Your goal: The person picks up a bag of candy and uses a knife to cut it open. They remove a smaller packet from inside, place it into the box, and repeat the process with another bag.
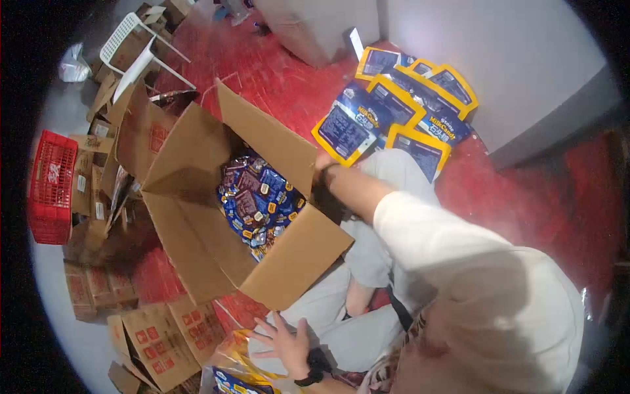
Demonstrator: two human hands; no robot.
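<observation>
A large cardboard box stands with its flaps up in front of my legs. Inside it lies a heap of small wrapped candies in blue and brown wrappers. My right hand is at the edge of the box's near upper flap, its fingers mostly hidden. Beside it, several blue and yellow Milk Candy pouches lie overlapping on the floor. My left hand, with a dark watch at the wrist, has its fingers spread and holds nothing. Close to it is a clear and yellow plastic bag with blue packs in it.
Red floor surrounds the box. A white chair, a red plastic basket and several cardboard cartons stand on the left. A pale grey block-like surface rises behind the pouches.
</observation>
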